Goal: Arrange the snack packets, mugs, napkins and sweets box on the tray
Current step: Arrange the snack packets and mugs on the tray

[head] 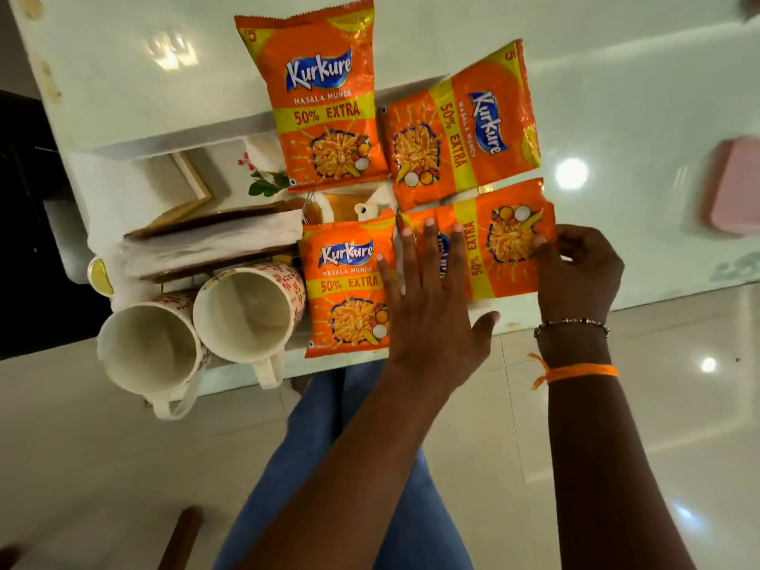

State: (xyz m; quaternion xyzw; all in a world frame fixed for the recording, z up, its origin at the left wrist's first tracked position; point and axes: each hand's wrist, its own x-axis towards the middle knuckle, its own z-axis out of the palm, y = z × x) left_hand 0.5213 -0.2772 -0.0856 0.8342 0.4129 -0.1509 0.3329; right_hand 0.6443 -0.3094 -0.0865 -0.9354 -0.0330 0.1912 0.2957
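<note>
Several orange Kurkure snack packets lie on a white tray [172, 144]: one at the back [325, 96], one turned sideways at the back right [460, 129], one at the front [347, 285] and one at the front right [501, 248]. My left hand [427, 306] rests flat, fingers spread, on the front right packet. My right hand [575, 269] pinches that packet's right edge. Two white mugs with red flowers [152, 351] [246, 310] stand at the tray's front left. Behind them, white napkins [214, 240] lie on a flat brown-edged box [214, 270].
The tray sits on a glossy white table [637, 96], close to its near edge. A pink object [732, 187] lies on the table at the far right, and a small yellow thing [100, 277] shows left of the napkins. My legs in jeans [312, 446] are below.
</note>
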